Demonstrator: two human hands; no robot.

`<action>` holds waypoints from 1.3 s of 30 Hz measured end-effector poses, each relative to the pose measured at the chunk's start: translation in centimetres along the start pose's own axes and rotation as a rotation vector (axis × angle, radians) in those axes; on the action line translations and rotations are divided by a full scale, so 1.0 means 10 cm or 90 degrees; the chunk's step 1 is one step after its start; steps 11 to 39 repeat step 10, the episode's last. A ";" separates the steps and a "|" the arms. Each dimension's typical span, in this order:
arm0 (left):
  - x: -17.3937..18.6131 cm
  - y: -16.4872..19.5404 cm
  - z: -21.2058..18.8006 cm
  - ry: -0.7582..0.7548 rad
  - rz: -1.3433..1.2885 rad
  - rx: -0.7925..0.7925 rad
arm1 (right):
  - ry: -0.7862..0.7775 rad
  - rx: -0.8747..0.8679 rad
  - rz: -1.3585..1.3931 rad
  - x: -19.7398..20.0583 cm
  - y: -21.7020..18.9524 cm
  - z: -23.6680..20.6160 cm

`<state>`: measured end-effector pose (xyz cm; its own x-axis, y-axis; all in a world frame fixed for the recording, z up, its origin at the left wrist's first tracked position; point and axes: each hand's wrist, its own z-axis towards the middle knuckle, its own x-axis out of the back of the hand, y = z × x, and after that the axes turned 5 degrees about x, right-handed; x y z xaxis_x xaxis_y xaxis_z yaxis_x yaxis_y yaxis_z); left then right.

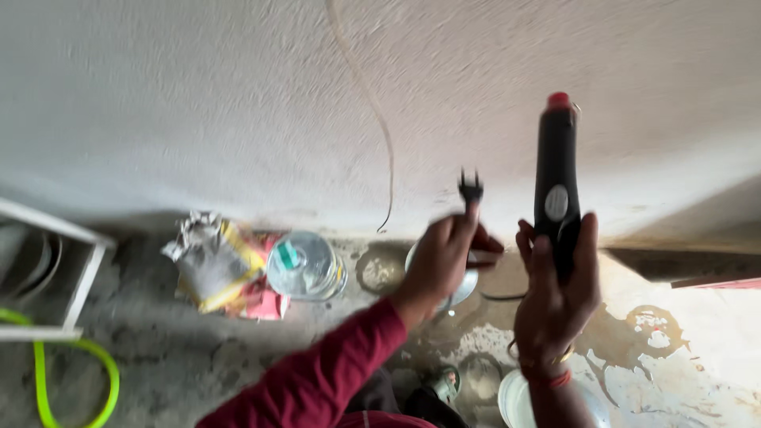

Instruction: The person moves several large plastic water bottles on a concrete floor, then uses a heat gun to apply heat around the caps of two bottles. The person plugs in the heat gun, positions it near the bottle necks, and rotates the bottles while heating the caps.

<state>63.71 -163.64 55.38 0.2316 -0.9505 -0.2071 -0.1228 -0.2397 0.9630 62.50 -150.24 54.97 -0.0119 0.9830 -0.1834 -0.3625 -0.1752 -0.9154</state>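
My right hand [555,297] is wrapped around a black power tool [555,182] with a red tip, held upright in front of a white wall. My left hand [444,257], in a dark red sleeve, pinches the tool's black two-pin plug [470,190] and holds it up near the wall, pins pointing up. The black cord [499,296] runs between the two hands. The picture is blurred by motion.
A thin cable [372,103] hangs down the white wall [198,103]. On the stained concrete floor lie a crumpled sack [218,265], a clear plastic jar [305,265], a round metal dish [464,285], a white bowl [515,400], a green hose [75,372] and a white metal frame [75,293].
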 end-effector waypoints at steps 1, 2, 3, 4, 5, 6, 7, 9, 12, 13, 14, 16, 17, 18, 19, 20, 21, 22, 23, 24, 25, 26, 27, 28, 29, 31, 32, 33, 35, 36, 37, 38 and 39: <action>0.08 -0.21 -0.14 -0.001 -0.038 0.091 | -0.018 0.022 -0.032 -0.02 0.04 -0.17; 0.16 -0.40 -0.27 0.015 -0.073 0.115 | -0.046 0.057 -0.073 -0.06 0.09 -0.34; 0.24 -0.56 -0.37 0.031 -0.107 0.137 | -0.075 0.095 -0.113 -0.12 0.14 -0.52; 0.34 -0.71 -0.46 0.047 -0.140 0.158 | -0.103 0.135 -0.149 -0.17 0.19 -0.69; 0.44 -0.85 -0.54 0.064 -0.162 0.178 | -0.130 0.149 -0.193 -0.21 0.23 -0.86; 0.56 -0.97 -0.61 0.081 -0.183 0.197 | -0.156 0.164 -0.233 -0.28 0.28 -1.03; 0.67 -1.09 -0.69 0.097 -0.205 0.213 | -0.181 0.182 -0.274 -0.36 0.33 -1.18; 0.90 -1.32 -0.84 0.167 -0.147 0.143 | -0.270 0.211 -0.291 -0.50 0.44 -1.47; 1.04 -1.43 -0.91 0.202 -0.118 0.107 | -0.313 0.228 -0.299 -0.59 0.50 -1.59; 1.04 -1.43 -0.91 0.202 -0.118 0.107 | -0.313 0.228 -0.299 -0.59 0.50 -1.59; 1.04 -1.43 -0.91 0.202 -0.118 0.107 | -0.313 0.228 -0.299 -0.59 0.50 -1.59; 1.04 -1.43 -0.91 0.202 -0.118 0.107 | -0.313 0.228 -0.299 -0.59 0.50 -1.59; 1.04 -1.43 -0.91 0.202 -0.118 0.107 | -0.313 0.228 -0.299 -0.59 0.50 -1.59; 1.04 -1.43 -0.91 0.202 -0.118 0.107 | -0.313 0.228 -0.299 -0.59 0.50 -1.59; 1.04 -1.43 -0.91 0.202 -0.118 0.107 | -0.313 0.228 -0.299 -0.59 0.50 -1.59; 1.04 -1.43 -0.91 0.202 -0.118 0.107 | -0.313 0.228 -0.299 -0.59 0.50 -1.59; 1.04 -1.43 -0.91 0.202 -0.118 0.107 | -0.313 0.228 -0.299 -0.59 0.50 -1.59; 1.04 -1.43 -0.91 0.202 -0.118 0.107 | -0.313 0.228 -0.299 -0.59 0.50 -1.59; 1.04 -1.43 -0.91 0.202 -0.118 0.107 | -0.313 0.228 -0.299 -0.59 0.50 -1.59; 1.04 -1.43 -0.91 0.202 -0.118 0.107 | -0.313 0.228 -0.299 -0.59 0.50 -1.59; 1.04 -1.43 -0.91 0.202 -0.118 0.107 | -0.313 0.228 -0.299 -0.59 0.50 -1.59; 1.04 -1.43 -0.91 0.202 -0.118 0.107 | -0.313 0.228 -0.299 -0.59 0.50 -1.59; 1.04 -1.43 -0.91 0.202 -0.118 0.107 | -0.313 0.228 -0.299 -0.59 0.50 -1.59; 1.04 -1.43 -0.91 0.202 -0.118 0.107 | -0.313 0.228 -0.299 -0.59 0.50 -1.59; 1.04 -1.43 -0.91 0.202 -0.118 0.107 | -0.313 0.228 -0.299 -0.59 0.50 -1.59; 1.04 -1.43 -0.91 0.202 -0.118 0.107 | -0.313 0.228 -0.299 -0.59 0.50 -1.59; 1.04 -1.43 -0.91 0.202 -0.118 0.107 | -0.313 0.228 -0.299 -0.59 0.50 -1.59; 1.04 -1.43 -0.91 0.202 -0.118 0.107 | -0.313 0.228 -0.299 -0.59 0.50 -1.59; 1.04 -1.43 -0.91 0.202 -0.118 0.107 | -0.313 0.228 -0.299 -0.59 0.50 -1.59; 1.04 -1.43 -0.91 0.202 -0.118 0.107 | -0.313 0.228 -0.299 -0.59 0.50 -1.59; 1.04 -1.43 -0.91 0.202 -0.118 0.107 | -0.313 0.228 -0.299 -0.59 0.50 -1.59; 1.04 -1.43 -0.91 0.202 -0.118 0.107 | -0.313 0.228 -0.299 -0.59 0.50 -1.59; 1.04 -1.43 -0.91 0.202 -0.118 0.107 | -0.313 0.228 -0.299 -0.59 0.50 -1.59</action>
